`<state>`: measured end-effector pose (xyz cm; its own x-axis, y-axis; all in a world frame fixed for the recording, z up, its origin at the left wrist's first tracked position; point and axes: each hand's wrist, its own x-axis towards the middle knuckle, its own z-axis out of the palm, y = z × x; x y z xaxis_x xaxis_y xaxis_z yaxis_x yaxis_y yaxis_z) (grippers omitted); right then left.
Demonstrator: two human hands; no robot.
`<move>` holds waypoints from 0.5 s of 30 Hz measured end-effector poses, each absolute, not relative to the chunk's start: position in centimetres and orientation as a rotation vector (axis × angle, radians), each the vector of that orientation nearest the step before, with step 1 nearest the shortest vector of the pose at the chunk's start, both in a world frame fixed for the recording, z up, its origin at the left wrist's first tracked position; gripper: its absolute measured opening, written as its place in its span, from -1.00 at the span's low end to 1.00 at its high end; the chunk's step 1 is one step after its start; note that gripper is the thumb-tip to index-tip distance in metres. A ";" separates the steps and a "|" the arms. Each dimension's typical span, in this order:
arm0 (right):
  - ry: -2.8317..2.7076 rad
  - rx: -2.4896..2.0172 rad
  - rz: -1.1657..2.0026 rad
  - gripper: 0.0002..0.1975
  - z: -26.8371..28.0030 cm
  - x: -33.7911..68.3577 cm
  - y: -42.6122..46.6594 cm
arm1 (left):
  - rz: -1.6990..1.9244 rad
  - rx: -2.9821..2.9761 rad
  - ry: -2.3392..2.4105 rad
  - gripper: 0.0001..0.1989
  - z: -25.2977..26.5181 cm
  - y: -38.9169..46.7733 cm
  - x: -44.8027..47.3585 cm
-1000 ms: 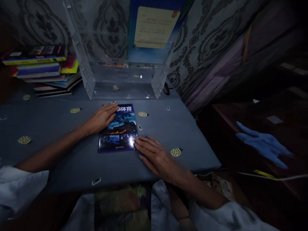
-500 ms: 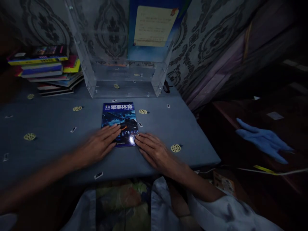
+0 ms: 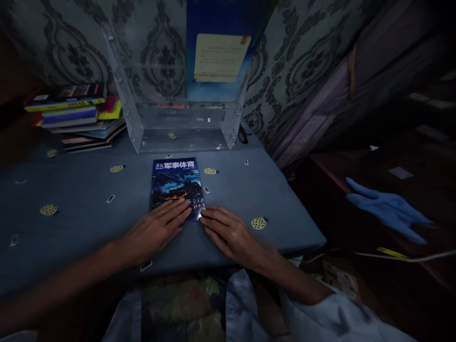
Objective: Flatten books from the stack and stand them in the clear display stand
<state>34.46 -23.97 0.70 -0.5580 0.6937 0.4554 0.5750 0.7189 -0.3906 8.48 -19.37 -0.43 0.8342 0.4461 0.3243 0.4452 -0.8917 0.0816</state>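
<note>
A dark blue book with white Chinese lettering and a tank on its cover lies face up and closed on the table. Across its lower left part rests my left hand, flat with the fingers stretched out, hiding that corner. My right hand lies on the tablecloth, its fingertips at the book's lower right corner, fingers extended and side by side.
Behind the book stands a clear acrylic rack holding an upright blue booklet. A stack of books is at the back left. Glasses lie beside the rack. A blue glove rests on a dark surface to the right.
My left hand has slid down and slightly right over the book's cover, uncovering more of the picture. My right hand stays at the lower right corner. The view has tilted up slightly.
</note>
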 end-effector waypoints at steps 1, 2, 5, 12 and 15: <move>-2.322 -0.949 0.251 -0.72 0.7 34.4 -24.0 | 0.525 3.026 0.729 -0.52 -0.5 -19.3 8.9; -2.311 -0.941 0.240 -0.73 0.7 34.3 -24.0 | 0.520 3.040 0.729 -0.52 -0.5 -19.1 9.3; -2.267 -0.923 0.214 -0.73 0.8 34.1 -23.9 | 0.512 3.048 0.733 -0.54 -0.8 -18.7 10.3; -2.217 -0.879 0.324 -0.74 1.3 34.2 -23.2 | 0.544 3.059 0.721 -0.57 -0.9 -18.5 10.9; -2.191 -0.854 0.368 -0.76 1.4 34.2 -22.7 | 0.524 3.034 0.728 -0.56 -0.6 -18.7 11.0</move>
